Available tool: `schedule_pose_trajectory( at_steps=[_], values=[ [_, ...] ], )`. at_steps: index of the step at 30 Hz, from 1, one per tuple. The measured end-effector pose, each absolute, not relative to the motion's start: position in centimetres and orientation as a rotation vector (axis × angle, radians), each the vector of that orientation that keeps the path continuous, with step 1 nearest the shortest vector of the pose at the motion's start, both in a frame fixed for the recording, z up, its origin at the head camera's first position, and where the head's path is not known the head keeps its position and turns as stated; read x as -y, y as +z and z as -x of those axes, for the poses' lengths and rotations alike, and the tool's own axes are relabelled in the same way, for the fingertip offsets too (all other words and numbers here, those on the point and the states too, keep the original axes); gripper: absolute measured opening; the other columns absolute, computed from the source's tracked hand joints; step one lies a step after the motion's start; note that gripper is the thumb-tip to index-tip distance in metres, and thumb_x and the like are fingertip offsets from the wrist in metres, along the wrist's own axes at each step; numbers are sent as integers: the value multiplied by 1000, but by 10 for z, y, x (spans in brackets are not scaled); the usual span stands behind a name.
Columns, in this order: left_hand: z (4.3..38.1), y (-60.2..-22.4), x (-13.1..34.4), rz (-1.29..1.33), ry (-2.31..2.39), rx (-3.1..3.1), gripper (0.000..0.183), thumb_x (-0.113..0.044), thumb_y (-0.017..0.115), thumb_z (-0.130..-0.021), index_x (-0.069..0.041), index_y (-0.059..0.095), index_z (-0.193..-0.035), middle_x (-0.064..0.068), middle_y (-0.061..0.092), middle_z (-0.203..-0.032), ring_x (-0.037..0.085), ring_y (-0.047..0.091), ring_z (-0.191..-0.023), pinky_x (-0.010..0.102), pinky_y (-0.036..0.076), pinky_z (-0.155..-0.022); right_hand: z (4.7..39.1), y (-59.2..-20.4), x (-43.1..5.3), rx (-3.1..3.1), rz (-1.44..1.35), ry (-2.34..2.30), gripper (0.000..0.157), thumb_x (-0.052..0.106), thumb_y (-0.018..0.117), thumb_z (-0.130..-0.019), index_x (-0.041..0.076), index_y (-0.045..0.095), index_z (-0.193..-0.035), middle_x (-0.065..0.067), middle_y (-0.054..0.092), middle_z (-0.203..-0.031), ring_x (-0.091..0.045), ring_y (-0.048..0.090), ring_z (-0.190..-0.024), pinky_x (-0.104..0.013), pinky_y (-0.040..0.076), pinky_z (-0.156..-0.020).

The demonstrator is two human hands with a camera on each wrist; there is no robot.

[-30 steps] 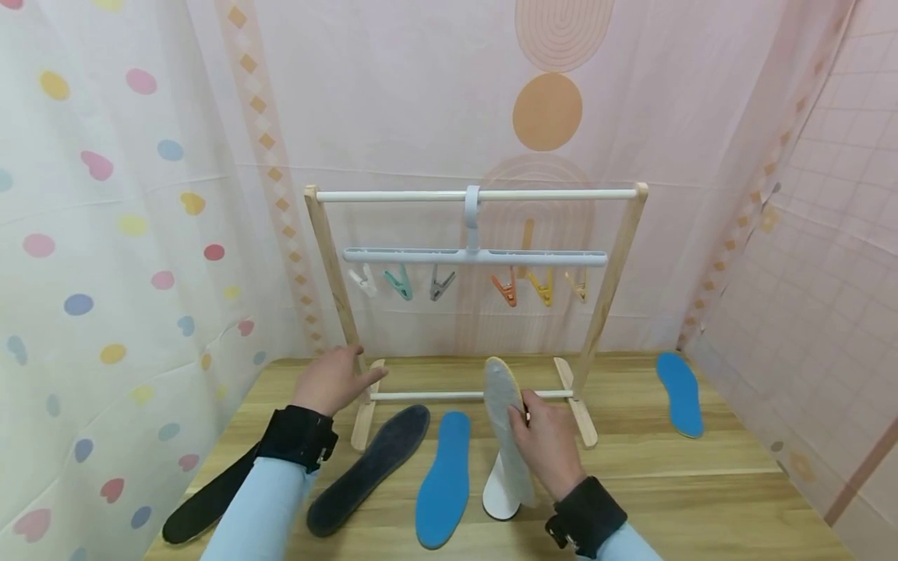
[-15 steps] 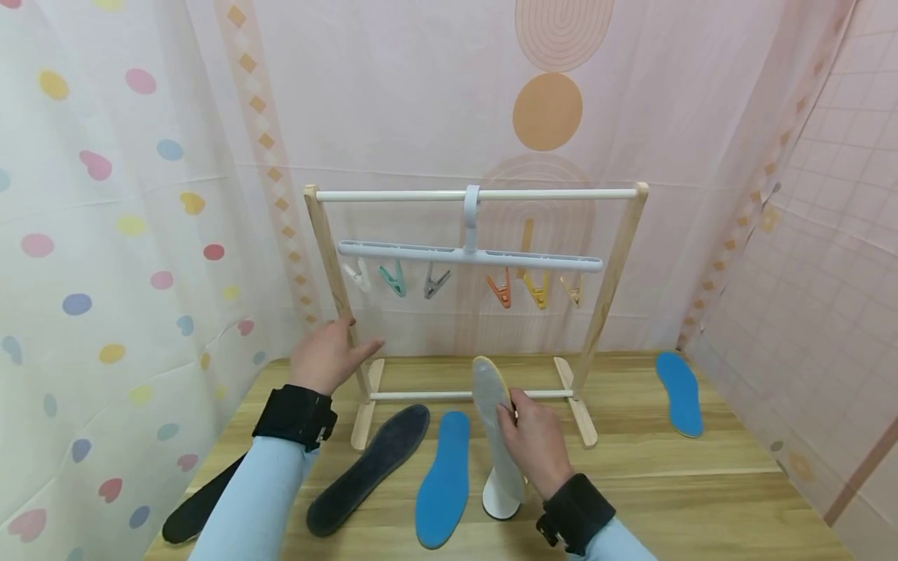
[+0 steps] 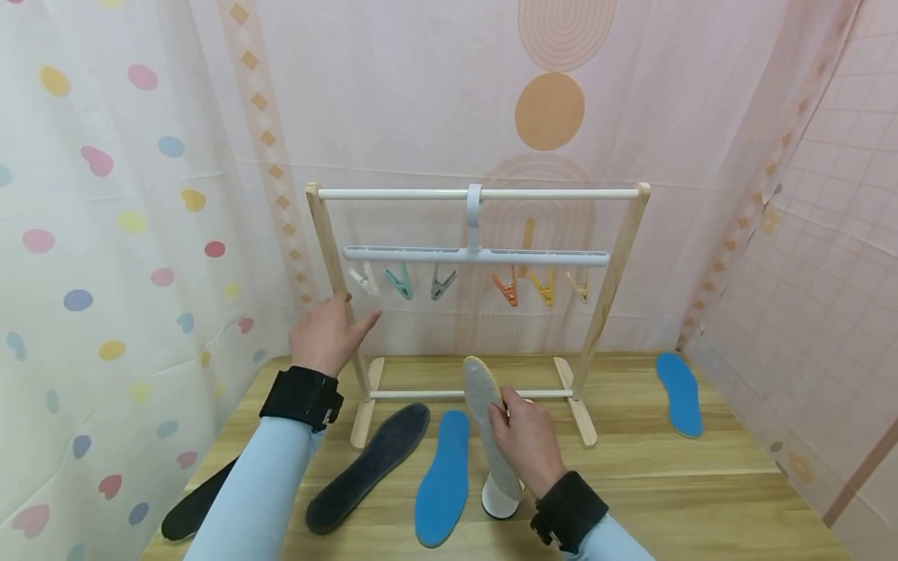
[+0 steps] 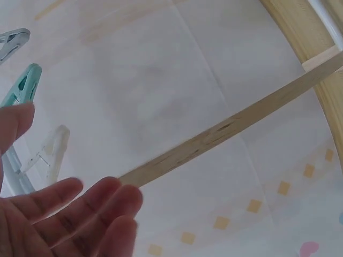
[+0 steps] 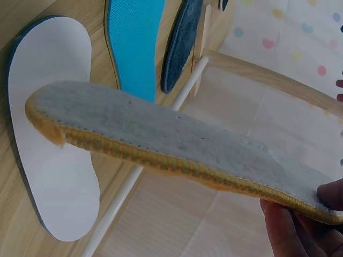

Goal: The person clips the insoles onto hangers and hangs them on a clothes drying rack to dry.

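Right hand [image 3: 529,436] pinching the grey insole [image 3: 482,397] above the white insole [image 3: 499,506]: let's grip firmly, without bending it! Our left hand [image 3: 326,335], relaxed and empty, sits by the rack post [image 3: 326,234].

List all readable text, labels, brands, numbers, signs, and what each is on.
None readable.
Held insole: only tiny dark specks, too small to make out.
White insole, blue insoles, dark insoles: no legible text.
Clips, hanger, rack: none legible.
Wristbands: none legible.
Backdrop: printed shapes only.
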State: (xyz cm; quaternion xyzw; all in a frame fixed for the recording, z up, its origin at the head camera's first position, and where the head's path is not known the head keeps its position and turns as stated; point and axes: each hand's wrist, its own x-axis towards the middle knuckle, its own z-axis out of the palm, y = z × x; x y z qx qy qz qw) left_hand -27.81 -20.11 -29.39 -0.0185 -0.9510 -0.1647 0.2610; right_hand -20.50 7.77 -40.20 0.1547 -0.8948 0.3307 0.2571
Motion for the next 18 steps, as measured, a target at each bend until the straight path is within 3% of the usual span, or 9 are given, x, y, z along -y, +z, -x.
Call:
schedule_pose_trajectory(
  at_steps=[6,13,18],
  values=[
    [285,-288,196,-41,-445,2515,62,-55,54,-82,0,58,-112,17,59,-70,29,55,-56,34,36,-39,206,-403,-78,2427,-437,882,13,16,60,-88,7,59,-97,-7,66,-81,-9,61,-62,-16,41,-46],
    [287,-281,186,-144,-462,2502,61,-55,53,-82,0,61,-108,22,63,-82,35,58,-61,39,38,-43,206,-404,-78,2408,-440,870,12,17,61,-87,7,59,-95,-7,65,-80,-9,60,-60,-15,40,-45],
    [290,-279,181,-176,-457,2470,57,-56,52,-83,0,62,-84,16,56,-62,30,53,-51,36,35,-41,206,-404,-78,2419,-448,883,13,16,60,-88,8,59,-97,-7,66,-83,-10,62,-64,-16,43,-47]
  ],
)
